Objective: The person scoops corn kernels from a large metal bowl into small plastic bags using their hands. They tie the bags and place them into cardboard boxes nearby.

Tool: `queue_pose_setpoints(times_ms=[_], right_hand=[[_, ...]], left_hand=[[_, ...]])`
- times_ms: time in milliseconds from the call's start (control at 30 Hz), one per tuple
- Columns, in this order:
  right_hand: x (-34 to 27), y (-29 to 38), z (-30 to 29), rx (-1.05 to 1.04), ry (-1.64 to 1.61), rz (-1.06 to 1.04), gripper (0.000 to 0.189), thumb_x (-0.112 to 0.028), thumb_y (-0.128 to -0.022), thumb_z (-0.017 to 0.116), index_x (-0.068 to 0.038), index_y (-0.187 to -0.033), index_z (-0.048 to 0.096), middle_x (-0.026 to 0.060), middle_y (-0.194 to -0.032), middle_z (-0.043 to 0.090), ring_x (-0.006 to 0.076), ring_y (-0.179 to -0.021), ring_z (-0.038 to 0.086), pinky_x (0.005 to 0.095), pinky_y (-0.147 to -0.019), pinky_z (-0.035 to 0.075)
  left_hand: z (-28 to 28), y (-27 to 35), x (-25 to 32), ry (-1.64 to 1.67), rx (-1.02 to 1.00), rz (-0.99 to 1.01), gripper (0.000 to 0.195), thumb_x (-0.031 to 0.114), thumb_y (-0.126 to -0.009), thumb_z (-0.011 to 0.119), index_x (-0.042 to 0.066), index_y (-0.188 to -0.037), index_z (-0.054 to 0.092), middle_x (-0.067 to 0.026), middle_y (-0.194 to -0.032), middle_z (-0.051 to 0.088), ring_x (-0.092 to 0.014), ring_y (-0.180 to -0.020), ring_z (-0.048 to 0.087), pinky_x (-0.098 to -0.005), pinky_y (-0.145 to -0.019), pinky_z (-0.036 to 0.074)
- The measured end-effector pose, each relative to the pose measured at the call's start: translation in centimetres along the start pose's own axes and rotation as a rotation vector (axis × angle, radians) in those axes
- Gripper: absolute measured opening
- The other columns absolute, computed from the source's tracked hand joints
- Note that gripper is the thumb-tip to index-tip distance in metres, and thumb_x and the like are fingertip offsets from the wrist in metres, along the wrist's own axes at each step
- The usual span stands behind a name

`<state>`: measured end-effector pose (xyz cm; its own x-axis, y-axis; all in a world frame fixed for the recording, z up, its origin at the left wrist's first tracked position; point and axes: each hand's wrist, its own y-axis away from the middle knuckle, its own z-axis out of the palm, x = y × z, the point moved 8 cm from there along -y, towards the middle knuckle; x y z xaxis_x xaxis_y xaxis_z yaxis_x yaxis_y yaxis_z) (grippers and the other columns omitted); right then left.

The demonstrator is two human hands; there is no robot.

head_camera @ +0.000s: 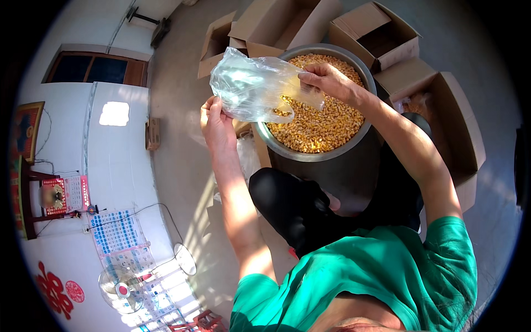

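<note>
A clear plastic bag (253, 85) is stretched out between my two hands, in front of and above a wide metal basin (305, 155). My left hand (218, 120) pinches the bag's lower left edge, outside the basin's rim. At the other end, my right hand (332, 82) grips the bag near its handle, over the basin. Loose yellow corn kernels (332, 128) fill most of the basin. Through the bag's handle opening some kernels show. The bag looks thin and crumpled, with no contents that I can make out.
Open cardboard boxes stand around the basin: one at the top (286, 25), another behind it (377, 37), and one at the right (456, 124) with a plastic bag inside. More clear plastic (247, 155) lies left of my knee. A standing fan (121, 289) is by the wall.
</note>
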<state>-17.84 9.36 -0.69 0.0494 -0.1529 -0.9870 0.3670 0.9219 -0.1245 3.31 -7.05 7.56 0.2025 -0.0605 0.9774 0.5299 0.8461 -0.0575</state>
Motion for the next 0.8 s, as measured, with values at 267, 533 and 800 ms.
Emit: queue_pose_setpoints(times_ms=[267, 533, 800], right_hand=[[0.6, -0.1, -1.0, 0.151, -0.105, 0.087, 0.042, -0.039, -0.097, 0.053, -0.002, -0.084, 0.067, 0.0026, -0.071, 0.061, 0.0094, -0.062, 0.053, 0.0274, -0.059, 0.045], [0.0, 0.1, 0.2, 0.085, -0.09, 0.028, 0.05, -0.052, -0.095, 0.053, -0.006, -0.081, 0.067, 0.0003, -0.069, 0.06, 0.0089, -0.068, 0.055, 0.0262, -0.067, 0.044], [-0.8, 0.0, -0.9, 0.007, -0.298, -0.021, 0.026, -0.026, -0.089, 0.067, -0.003, -0.101, 0.065, 0.0016, -0.088, 0.064, 0.0093, -0.082, 0.061, 0.0271, -0.076, 0.051]], left_hand=[[3.2, 3.3, -2.6, -0.554, 0.019, -0.057, 0.096, 0.044, -0.075, 0.076, 0.002, -0.144, 0.024, -0.0256, -0.146, 0.028, -0.034, -0.137, 0.028, -0.0448, -0.108, 0.029], [9.6, 7.8, -9.1, -1.11, -0.15, 0.161, 0.111, 0.032, -0.065, 0.083, -0.003, -0.143, 0.012, -0.0309, -0.134, 0.03, -0.045, -0.129, 0.027, -0.0497, -0.107, 0.028], [3.6, 8.3, -16.1, -0.929, -0.04, -0.065, 0.071, 0.011, -0.075, 0.065, -0.004, -0.135, 0.029, -0.0273, -0.113, 0.054, -0.039, -0.108, 0.053, -0.0453, -0.095, 0.041]])
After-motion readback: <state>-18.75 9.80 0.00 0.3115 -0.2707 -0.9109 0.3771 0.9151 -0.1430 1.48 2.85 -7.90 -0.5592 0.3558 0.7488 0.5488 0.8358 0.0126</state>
